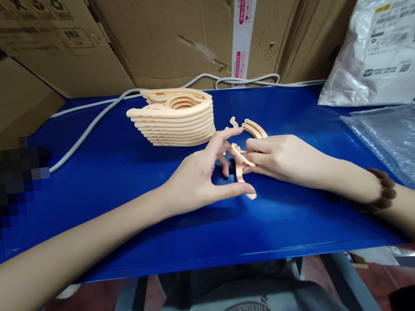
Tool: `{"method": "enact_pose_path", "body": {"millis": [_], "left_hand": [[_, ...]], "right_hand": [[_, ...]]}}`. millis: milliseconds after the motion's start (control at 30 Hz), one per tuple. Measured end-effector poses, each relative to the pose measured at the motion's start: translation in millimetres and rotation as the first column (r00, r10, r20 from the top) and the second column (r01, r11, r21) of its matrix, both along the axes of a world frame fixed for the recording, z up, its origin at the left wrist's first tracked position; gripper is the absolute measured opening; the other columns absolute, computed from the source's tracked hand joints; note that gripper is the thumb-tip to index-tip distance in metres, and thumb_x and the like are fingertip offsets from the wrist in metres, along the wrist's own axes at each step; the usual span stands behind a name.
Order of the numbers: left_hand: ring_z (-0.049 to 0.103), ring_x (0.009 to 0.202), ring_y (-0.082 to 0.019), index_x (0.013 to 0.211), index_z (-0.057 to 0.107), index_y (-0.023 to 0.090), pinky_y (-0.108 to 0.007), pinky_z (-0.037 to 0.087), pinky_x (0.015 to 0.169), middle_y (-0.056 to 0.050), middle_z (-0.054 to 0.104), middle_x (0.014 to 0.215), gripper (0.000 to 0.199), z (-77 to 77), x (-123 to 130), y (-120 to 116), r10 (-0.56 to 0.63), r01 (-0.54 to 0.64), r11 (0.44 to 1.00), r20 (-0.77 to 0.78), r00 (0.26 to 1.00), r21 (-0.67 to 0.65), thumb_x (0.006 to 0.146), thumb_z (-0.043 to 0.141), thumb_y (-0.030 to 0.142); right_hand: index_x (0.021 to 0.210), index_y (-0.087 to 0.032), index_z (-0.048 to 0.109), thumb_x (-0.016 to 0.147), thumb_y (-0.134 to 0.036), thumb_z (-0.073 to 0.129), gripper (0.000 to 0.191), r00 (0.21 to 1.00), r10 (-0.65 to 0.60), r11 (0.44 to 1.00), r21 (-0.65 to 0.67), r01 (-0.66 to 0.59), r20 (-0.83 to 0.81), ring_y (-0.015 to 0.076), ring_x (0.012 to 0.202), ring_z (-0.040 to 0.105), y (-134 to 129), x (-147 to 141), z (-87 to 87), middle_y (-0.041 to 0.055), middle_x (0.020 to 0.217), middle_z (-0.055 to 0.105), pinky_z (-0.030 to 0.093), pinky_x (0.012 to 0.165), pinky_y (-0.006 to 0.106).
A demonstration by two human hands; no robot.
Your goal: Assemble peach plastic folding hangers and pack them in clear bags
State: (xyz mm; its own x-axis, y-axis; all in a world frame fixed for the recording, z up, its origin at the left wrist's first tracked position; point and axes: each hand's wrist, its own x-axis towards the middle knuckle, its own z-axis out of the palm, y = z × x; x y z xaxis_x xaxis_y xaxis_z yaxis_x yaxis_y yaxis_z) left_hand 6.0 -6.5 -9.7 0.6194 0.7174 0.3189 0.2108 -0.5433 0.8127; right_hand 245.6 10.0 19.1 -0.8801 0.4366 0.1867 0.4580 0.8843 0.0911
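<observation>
Bridging the gap between the two hands is a small cream piece (239,172), slim and curved, low over the blue bench (202,237). Its lower end meets the thumb of the left hand (199,179). That hand is spread wide, index finger reaching out above the piece and the other fingers curling behind it; how firmly they touch it cannot be told. The right hand (281,159) is narrow, its fingertips pinched together on the piece from the right. A brown beaded band (381,189) circles the right wrist.

Just beyond the fingertips lie loose cream parts (255,128), including a curved, slotted one near the right hand's knuckles and a little hooked one beside it. Past the left hand, a little to its left, stands a neat stack of cream frames (179,123), many layers high, with curved openings in the top.

Behind the stack a pale cable (94,131) snakes over the bench toward cardboard boxes (177,33), one with a printed strip of tape (244,9). To the right of and beyond the right hand sit a labelled silvery parcel (379,48) and, nearer, a clear plastic bag (406,141).
</observation>
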Motion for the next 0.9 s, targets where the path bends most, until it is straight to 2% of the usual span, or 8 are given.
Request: {"method": "enact_pose_path", "body": {"millis": [167, 267, 367, 467, 567, 633, 767, 900], "left_hand": [[0.066, 0.084, -0.014, 0.158, 0.029, 0.025, -0.023, 0.050, 0.068, -0.003, 0.069, 0.111, 0.084, -4.1, -2.7, -0.2, 0.073, -0.035, 0.981, -0.200, 0.977, 0.189, 0.090, 0.078, 0.037], [0.065, 0.083, -0.013, 0.161, 0.021, 0.024, -0.022, 0.050, 0.069, -0.003, 0.069, 0.116, 0.086, -5.2, -2.7, -0.5, 0.100, -0.052, 0.974, -0.208, 0.973, 0.221, 0.093, 0.073, 0.027], [0.066, 0.091, -0.015, 0.162, 0.019, 0.019, -0.024, 0.053, 0.077, -0.004, 0.070, 0.116, 0.088, -3.5, -3.4, 0.7, 0.227, -0.149, 0.937, -0.230, 0.946, 0.315, 0.094, 0.074, 0.025], [0.066, 0.104, -0.020, 0.146, 0.048, 0.014, -0.030, 0.051, 0.086, -0.007, 0.072, 0.114, 0.051, 0.4, -5.2, 3.3, 0.355, -0.171, 0.838, -0.280, 0.892, 0.518, 0.099, 0.066, 0.022], [0.067, 0.101, -0.024, 0.110, 0.070, 0.017, -0.034, 0.049, 0.086, -0.007, 0.076, 0.106, 0.017, 3.7, -6.5, 5.2, 0.378, -0.052, 0.739, -0.349, 0.857, 0.672, 0.105, 0.055, 0.024], [0.068, 0.098, -0.024, 0.104, 0.074, 0.017, -0.035, 0.048, 0.085, -0.006, 0.078, 0.103, 0.023, 4.6, -6.4, 5.0, 0.368, 0.008, 0.698, -0.369, 0.854, 0.716, 0.106, 0.052, 0.027], [0.068, 0.111, -0.029, 0.130, 0.068, 0.011, -0.040, 0.052, 0.092, -0.014, 0.077, 0.119, 0.039, 2.9, -4.9, 3.2, 0.354, 0.057, 0.700, -0.414, 0.839, 0.712, 0.107, 0.051, 0.038], [0.055, 0.138, -0.037, 0.146, 0.057, 0.006, -0.051, 0.046, 0.112, -0.020, 0.064, 0.145, 0.059, 0.0, -4.0, 2.9, 0.340, 0.051, 0.751, -0.451, 0.825, 0.659, 0.106, 0.051, 0.049]], "right_hand": [[0.095, -0.015, 0.072, 0.111, -0.035, 0.037, 0.044, 0.996, -0.089, 0.995, 0.041, 0.090, -0.024, 0.0175, 0.073, 0.060, 1.1, 2.7, 5.6, 0.0087, 0.088, 0.067, 0.041, 0.071, 0.031], [0.092, -0.016, 0.070, 0.111, -0.039, 0.035, 0.046, 0.969, -0.224, 0.973, 0.031, 0.228, -0.102, 0.0181, 0.073, 0.060, 3.8, 5.9, 11.3, 0.0094, 0.086, 0.067, 0.038, 0.068, 0.031], [0.085, -0.018, 0.067, 0.110, -0.044, 0.033, 0.050, 0.907, -0.380, 0.925, -0.045, 0.378, -0.181, 0.0185, 0.070, 0.059, 8.5, 9.0, 15.7, 0.0082, 0.080, 0.066, 0.036, 0.064, 0.031], [0.080, -0.020, 0.065, 0.109, -0.046, 0.033, 0.050, 0.864, -0.468, 0.884, -0.106, 0.455, -0.188, 0.0191, 0.073, 0.062, 13.0, 11.0, 16.5, 0.0073, 0.081, 0.069, 0.036, 0.063, 0.030], [0.075, -0.020, 0.064, 0.108, -0.048, 0.033, 0.053, 0.863, -0.487, 0.874, -0.066, 0.482, -0.136, 0.0180, 0.067, 0.060, 16.4, 12.3, 14.4, 0.0063, 0.075, 0.069, 0.032, 0.059, 0.031], [0.070, -0.020, 0.062, 0.107, -0.045, 0.035, 0.053, 0.869, -0.490, 0.872, -0.022, 0.490, -0.068, 0.0170, 0.062, 0.057, 17.9, 13.0, 13.3, 0.0063, 0.071, 0.067, 0.029, 0.057, 0.032], [0.064, -0.020, 0.060, 0.102, -0.038, 0.042, 0.046, 0.858, -0.514, 0.858, -0.023, 0.514, 0.013, 0.0166, 0.055, 0.053, 16.3, 12.4, 16.5, 0.0069, 0.068, 0.068, 0.025, 0.055, 0.033], [0.060, -0.021, 0.064, 0.104, -0.048, 0.042, 0.055, 0.857, -0.516, 0.819, -0.295, 0.492, -0.005, 0.0144, 0.046, 0.047, 7.9, 9.0, 25.2, 0.0031, 0.054, 0.062, 0.027, 0.054, 0.032]]}}
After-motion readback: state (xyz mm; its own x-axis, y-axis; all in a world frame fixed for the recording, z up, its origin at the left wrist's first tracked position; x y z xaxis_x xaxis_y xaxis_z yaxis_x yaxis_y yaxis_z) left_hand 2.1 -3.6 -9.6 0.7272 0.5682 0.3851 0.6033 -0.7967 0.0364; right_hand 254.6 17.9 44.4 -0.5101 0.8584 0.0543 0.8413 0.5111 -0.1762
